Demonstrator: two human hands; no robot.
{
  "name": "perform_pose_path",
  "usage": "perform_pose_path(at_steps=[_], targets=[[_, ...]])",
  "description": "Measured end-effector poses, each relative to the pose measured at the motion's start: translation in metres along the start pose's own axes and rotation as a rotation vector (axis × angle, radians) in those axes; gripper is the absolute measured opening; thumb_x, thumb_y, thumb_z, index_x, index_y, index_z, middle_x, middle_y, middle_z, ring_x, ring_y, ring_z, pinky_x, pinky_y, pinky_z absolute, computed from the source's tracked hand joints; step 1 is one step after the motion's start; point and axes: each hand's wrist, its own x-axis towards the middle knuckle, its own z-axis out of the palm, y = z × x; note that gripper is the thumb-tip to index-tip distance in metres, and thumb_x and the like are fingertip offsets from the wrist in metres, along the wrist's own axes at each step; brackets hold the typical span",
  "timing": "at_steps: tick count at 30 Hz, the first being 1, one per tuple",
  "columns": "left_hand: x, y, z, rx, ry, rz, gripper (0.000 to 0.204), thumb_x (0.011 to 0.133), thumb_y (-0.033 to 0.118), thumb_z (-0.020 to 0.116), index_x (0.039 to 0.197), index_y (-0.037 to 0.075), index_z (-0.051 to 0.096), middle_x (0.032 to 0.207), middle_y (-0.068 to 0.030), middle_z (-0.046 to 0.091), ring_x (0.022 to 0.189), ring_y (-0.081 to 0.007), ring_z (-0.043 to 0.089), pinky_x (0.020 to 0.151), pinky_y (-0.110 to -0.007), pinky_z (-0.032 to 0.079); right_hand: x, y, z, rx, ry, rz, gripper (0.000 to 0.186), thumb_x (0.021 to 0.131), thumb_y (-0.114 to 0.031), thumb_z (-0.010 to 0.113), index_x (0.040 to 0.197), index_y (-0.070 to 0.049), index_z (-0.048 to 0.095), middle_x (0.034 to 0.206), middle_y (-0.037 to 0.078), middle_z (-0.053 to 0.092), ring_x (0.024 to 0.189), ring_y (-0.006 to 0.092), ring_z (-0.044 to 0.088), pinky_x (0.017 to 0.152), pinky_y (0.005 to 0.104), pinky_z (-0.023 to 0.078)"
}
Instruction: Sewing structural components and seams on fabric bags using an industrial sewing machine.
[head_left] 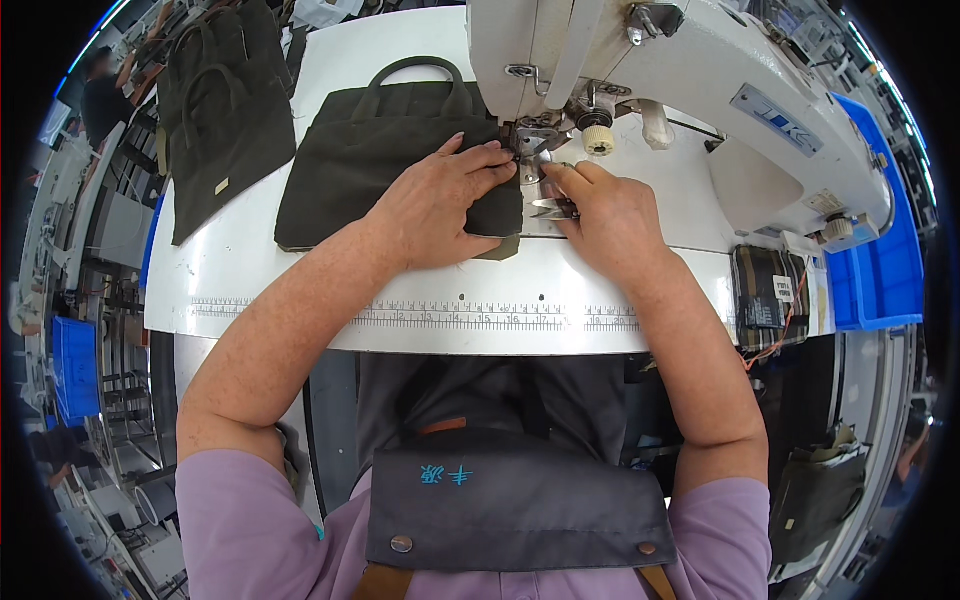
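My left hand [436, 206] lies over a dark olive fabric bag [347, 190] with two looped handles, its thumb apart and its fingertips at the right edge near the needle and presser foot [532, 140] of a white sewing machine [676, 70]. My right hand [610, 215] is curled round small metal snips [550, 210], whose blades point left just below the presser foot, beside the bag's edge. The fingertips of both hands are close together; exactly what they touch under the foot is too small to tell.
A second olive bag [235, 140] lies at the table's left. A ruler strip [420, 315] runs along the white tabletop's front edge [450, 340]. At right are a plaid bundle [765, 290] and blue bins [870, 285]. A co-worker [105, 95] is at the far left.
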Motion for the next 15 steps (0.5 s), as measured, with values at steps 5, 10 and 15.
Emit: perform_pose_path(at_steps=[5, 10, 15], targets=[[0.003, -0.002, -0.003, 0.016, -0.033, -0.005, 0.069, 0.073, 0.02, 0.079, 0.138, 0.004, 0.062, 0.146, -0.0128, 0.057, 0.139, -0.0296, 0.052, 0.124, -0.052, 0.032, -0.001, 0.002, 0.002, -0.006, 0.008, -0.008, 0.04, 0.08, -0.013, 0.076, 0.119, -0.011, 0.07, 0.088, 0.006, 0.065, 0.074, 0.0276, 0.069, 0.065, 0.0425, 0.055], [0.003, 0.0, -0.003, 0.043, -0.047, -0.042, 0.069, 0.074, 0.019, 0.078, 0.141, 0.007, 0.062, 0.148, -0.0117, 0.056, 0.141, -0.0286, 0.05, 0.125, -0.052, 0.03, 0.0, 0.005, 0.004, 0.031, 0.063, -0.057, 0.034, 0.08, -0.011, 0.074, 0.114, -0.011, 0.071, 0.088, 0.006, 0.065, 0.075, 0.0278, 0.07, 0.066, 0.0425, 0.055], [-0.002, 0.008, -0.008, 0.13, -0.039, -0.019, 0.066, 0.076, 0.016, 0.076, 0.14, 0.01, 0.063, 0.148, -0.0114, 0.056, 0.141, -0.0264, 0.05, 0.125, -0.052, 0.03, -0.004, 0.003, -0.003, 0.207, 0.046, -0.163, 0.027, 0.075, -0.008, 0.074, 0.101, -0.013, 0.074, 0.085, 0.004, 0.065, 0.074, 0.0275, 0.069, 0.065, 0.0417, 0.055]])
